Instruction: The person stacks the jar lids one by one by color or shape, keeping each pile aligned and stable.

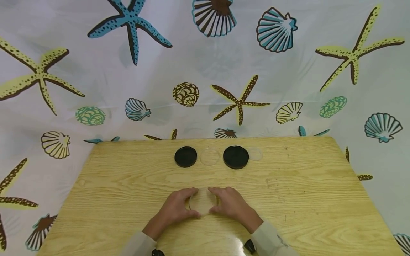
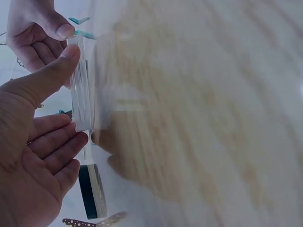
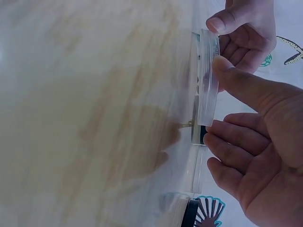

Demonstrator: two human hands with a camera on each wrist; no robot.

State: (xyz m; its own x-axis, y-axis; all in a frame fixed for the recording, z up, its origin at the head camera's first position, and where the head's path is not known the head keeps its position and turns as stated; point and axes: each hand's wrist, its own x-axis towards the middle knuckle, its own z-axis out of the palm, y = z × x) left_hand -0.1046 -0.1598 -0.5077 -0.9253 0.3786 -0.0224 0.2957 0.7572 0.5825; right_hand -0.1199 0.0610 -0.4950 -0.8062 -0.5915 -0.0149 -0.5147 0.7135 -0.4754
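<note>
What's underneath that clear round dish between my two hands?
In the head view, wood-grain tabletop shows through the clear round dish. The left hand and right hand cover parts of its rim, so what lies beneath there can't be seen.

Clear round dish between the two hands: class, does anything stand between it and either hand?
Nothing visible does: the left hand and the right hand hold the clear round dish directly, at opposite sides of its edge.
</note>
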